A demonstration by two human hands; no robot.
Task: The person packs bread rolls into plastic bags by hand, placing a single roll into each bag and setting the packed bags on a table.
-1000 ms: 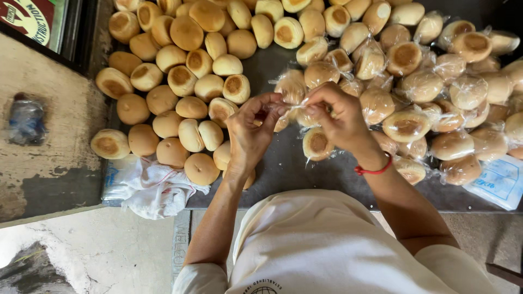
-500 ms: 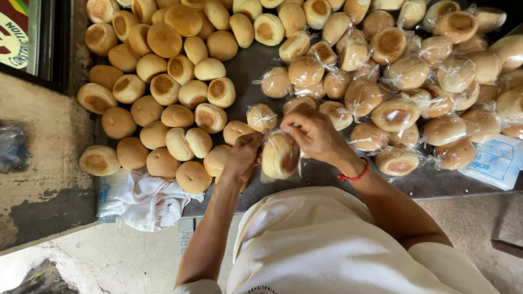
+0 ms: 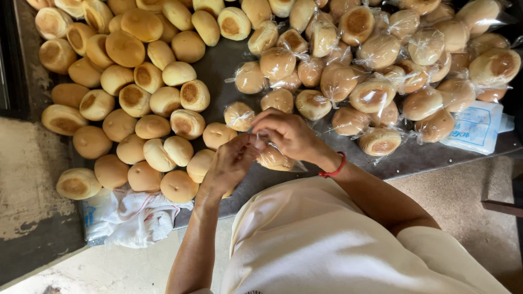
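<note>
Dark metal table [image 3: 218, 60], bare buns on one side, bagged buns on the other.
Left hand [image 3: 231, 163] & right hand [image 3: 289, 133] both pinch the neck of a clear bag [image 3: 272, 158] w/ one bun inside, at table edge. Risk: thin plastic could tear if twisted too hard, or bun could drop off the edge.

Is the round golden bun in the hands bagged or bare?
Bagged: the round golden bun sits in clear plastic, whose neck the left hand and right hand pinch.
</note>
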